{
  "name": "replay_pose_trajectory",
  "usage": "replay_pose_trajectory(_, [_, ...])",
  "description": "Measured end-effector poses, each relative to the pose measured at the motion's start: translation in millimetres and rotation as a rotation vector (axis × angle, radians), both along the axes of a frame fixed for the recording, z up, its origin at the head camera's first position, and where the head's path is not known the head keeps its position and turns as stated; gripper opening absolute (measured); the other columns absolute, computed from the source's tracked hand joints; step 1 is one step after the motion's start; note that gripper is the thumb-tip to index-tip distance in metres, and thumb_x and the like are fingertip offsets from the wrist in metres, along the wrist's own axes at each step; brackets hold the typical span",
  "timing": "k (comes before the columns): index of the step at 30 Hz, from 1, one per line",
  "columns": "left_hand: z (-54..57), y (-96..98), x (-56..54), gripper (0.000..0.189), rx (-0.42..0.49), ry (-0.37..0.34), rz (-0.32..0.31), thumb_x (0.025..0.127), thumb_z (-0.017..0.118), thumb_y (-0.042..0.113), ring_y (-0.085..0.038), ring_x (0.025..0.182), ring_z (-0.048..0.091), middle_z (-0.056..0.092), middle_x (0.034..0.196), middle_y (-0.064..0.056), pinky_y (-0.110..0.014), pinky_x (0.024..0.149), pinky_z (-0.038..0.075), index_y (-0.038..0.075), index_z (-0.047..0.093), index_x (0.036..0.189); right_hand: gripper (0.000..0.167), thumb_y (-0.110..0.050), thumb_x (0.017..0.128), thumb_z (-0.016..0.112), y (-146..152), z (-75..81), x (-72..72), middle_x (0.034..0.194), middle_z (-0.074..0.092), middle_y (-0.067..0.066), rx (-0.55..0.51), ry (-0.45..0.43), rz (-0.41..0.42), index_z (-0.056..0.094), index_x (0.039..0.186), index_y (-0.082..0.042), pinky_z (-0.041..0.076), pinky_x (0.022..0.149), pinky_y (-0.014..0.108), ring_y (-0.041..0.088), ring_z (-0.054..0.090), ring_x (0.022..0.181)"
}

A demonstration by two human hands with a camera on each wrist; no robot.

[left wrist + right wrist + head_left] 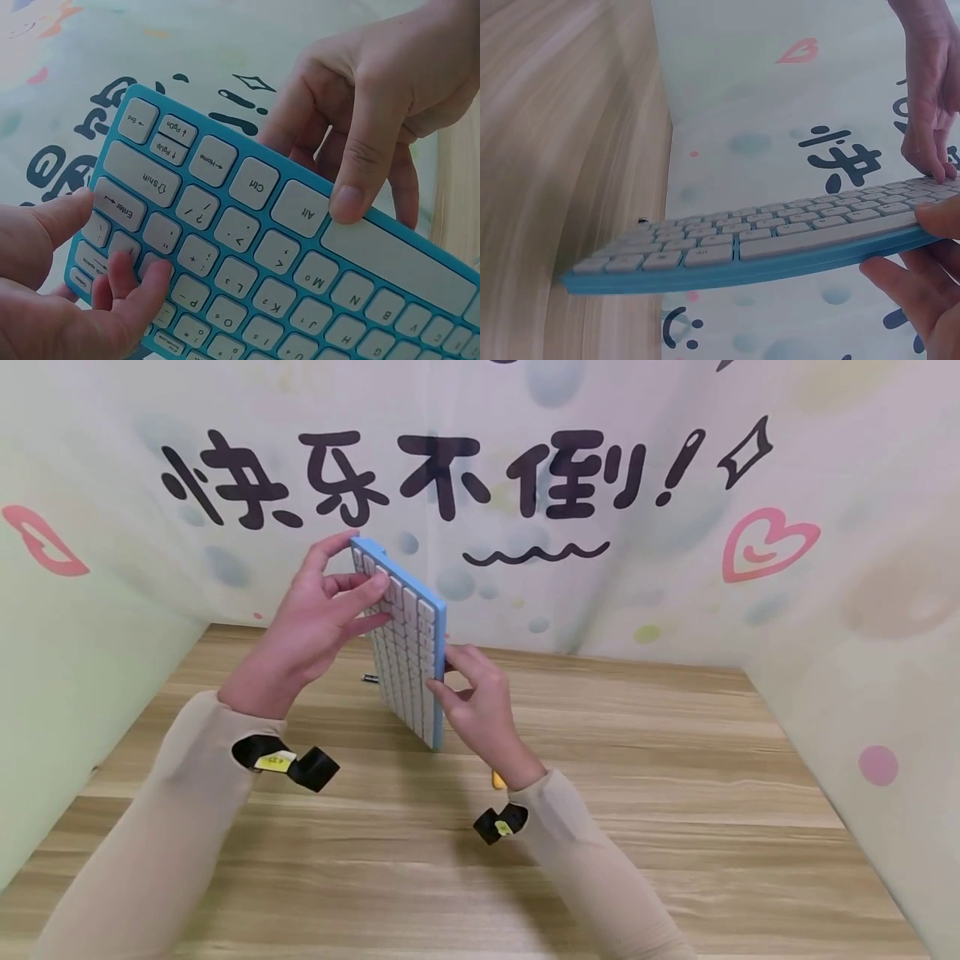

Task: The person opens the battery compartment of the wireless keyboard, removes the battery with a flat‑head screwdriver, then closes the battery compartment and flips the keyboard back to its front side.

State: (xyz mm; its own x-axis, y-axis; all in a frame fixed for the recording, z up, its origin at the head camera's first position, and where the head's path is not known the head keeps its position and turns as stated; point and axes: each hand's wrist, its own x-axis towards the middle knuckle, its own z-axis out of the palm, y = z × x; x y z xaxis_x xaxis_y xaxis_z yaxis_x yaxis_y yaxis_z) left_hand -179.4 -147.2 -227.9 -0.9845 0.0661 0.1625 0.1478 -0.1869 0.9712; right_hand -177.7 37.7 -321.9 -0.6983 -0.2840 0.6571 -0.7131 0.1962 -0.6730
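A blue keyboard (405,643) with white keys is held on end over the table, its keys facing left in the head view. My left hand (318,610) grips its top end, thumb on the key side. In the left wrist view the left hand (82,277) lies around the Enter key end, with fingertips on the keys. My right hand (480,710) pinches the long edge at the space bar. The right thumb presses beside the Alt key in the left wrist view, and the other fingers of the right hand (375,105) are partly hidden behind the keyboard.
Behind the keyboard, a small dark cylinder (370,678) lies on the wood-grain table (675,827). An orange item (498,778) shows partly from behind the right wrist. Printed fabric walls (660,610) enclose the table at the back and sides.
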Motion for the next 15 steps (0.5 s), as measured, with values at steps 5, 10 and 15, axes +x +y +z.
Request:
replay_pose_trajectory(5, [-4.9,4.9,-6.2,0.067,-0.001,0.005,0.018,0.087,0.062,0.016,-0.020,0.101,0.047,0.042,0.106,-0.012,-0.033,0.087,0.047,0.023,0.026,0.142,0.039,0.006,0.081,0.064,0,-4.1,-1.6,0.105,0.060,0.012,-0.052,-0.055,-0.004,0.059,0.119,-0.001,0.053,0.059,0.026,0.023,0.059,0.090])
replay_pose_trajectory(10, [-12.9,10.3,-11.8,0.065,0.026,0.014,0.040,0.087,0.061,0.014,-0.019,0.098,0.045,0.042,0.105,-0.010,-0.025,0.081,0.049,0.024,0.027,0.142,0.038,0.004,0.082,0.064,0,-7.1,-2.1,0.107,0.059,0.014,-0.092,-0.108,-0.006,0.058,0.119,-0.001,0.053,0.059,0.026,0.024,0.059,0.091])
replay_pose_trajectory(15, [-24.9,14.3,-15.1,0.065,0.064,-0.034,0.091,0.087,0.061,0.012,-0.018,0.098,0.045,0.041,0.107,-0.009,-0.023,0.083,0.047,0.018,0.024,0.140,0.034,0.007,0.083,0.062,0,3.6,9.0,0.105,0.058,0.019,-0.120,-0.133,-0.016,0.057,0.117,0.006,0.054,0.060,0.028,0.029,0.058,0.090])
